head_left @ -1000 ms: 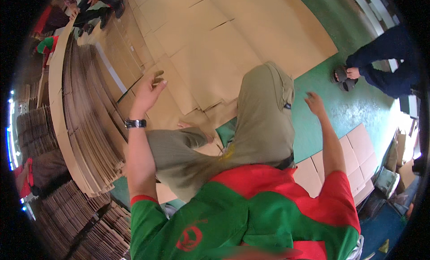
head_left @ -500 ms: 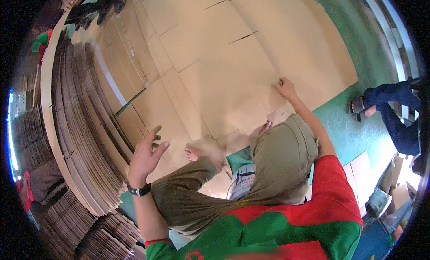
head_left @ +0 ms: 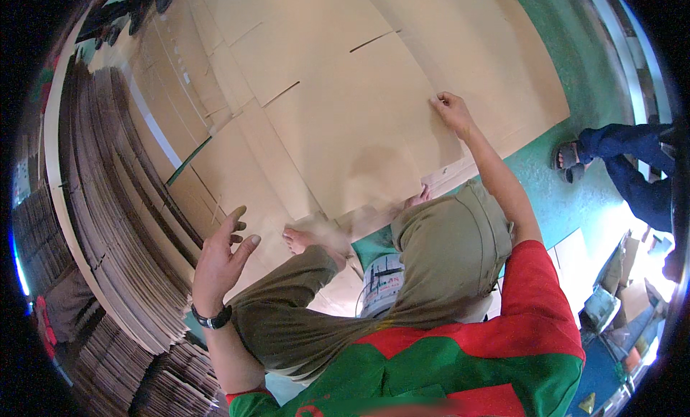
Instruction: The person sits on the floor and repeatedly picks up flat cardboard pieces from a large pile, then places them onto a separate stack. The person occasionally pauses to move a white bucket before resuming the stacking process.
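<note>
A large flat brown cardboard sheet [head_left: 345,130] with cut slits lies in front of me, over other cardboard. At its right-hand edge my right hand [head_left: 453,114] is closed, fingertips pinching the edge. My left hand [head_left: 219,262], with a dark watch on the wrist, hovers over cardboard beside the tall stack at left. Its thumb and fingers are apart, and nothing is in it. My bare feet rest at the near edge of the cardboard.
A tall stack of cardboard sheets [head_left: 126,223] stands at left, with more bundles [head_left: 108,359] lower down. I sit over a white printed bucket [head_left: 382,284]. Another person's sandalled foot [head_left: 568,158] is at right on the green floor [head_left: 535,183]; dark-shod feet show at top left.
My right hand has moved a little farther away along the edge of the cardboard. One slit in the sheet looks wider and darker. The whole view has shifted slightly; my left hand stays open.
</note>
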Motion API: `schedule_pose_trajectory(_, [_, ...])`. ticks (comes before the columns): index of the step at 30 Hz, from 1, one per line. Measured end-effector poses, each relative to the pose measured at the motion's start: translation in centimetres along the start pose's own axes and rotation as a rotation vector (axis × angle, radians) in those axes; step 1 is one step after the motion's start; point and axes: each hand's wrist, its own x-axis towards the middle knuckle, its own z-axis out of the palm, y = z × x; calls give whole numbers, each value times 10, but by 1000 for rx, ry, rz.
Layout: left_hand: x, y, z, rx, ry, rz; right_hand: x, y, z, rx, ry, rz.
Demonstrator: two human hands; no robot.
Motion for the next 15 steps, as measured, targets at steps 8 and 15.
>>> schedule_pose_trajectory(8, [0, 6, -4, 8, 10, 41, -2, -49, -47, -81, 150, -139])
schedule_pose_trajectory(15, [-4, 17, -5, -3, 29, 139, -113, -89, -264, -350, 405, -395])
